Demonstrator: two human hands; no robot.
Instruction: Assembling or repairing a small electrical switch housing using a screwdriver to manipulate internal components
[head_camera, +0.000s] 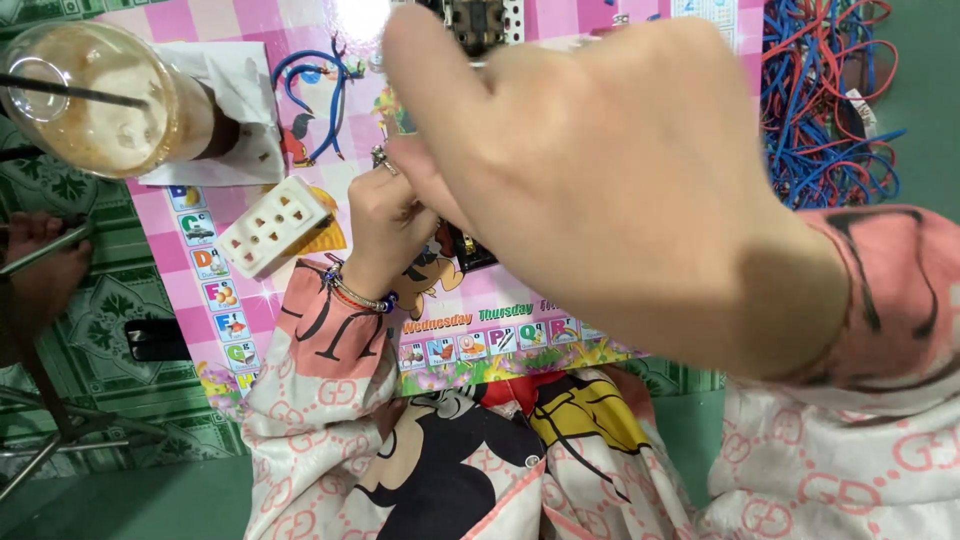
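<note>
Black boxy part (470, 250) pinched between both hands' fingertips.

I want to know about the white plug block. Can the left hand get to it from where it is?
Probably yes. The left hand is just beside the white plug block on the pink mat, with nothing lying between them. But its fingers look busy pinching a small dark part, so it would likely need to let go first.

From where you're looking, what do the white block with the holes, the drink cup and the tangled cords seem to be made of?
The white socket block looks like hard moulded plastic: matt, crisp edges, neat slots. The cup seems thin clear plastic; its domed lid shines and the milky brown drink shows through. The red and blue wires look plastic-sheathed, smooth and bendy; their cores are hidden. Beside the block, the left hand wears a beaded bracelet.
</note>
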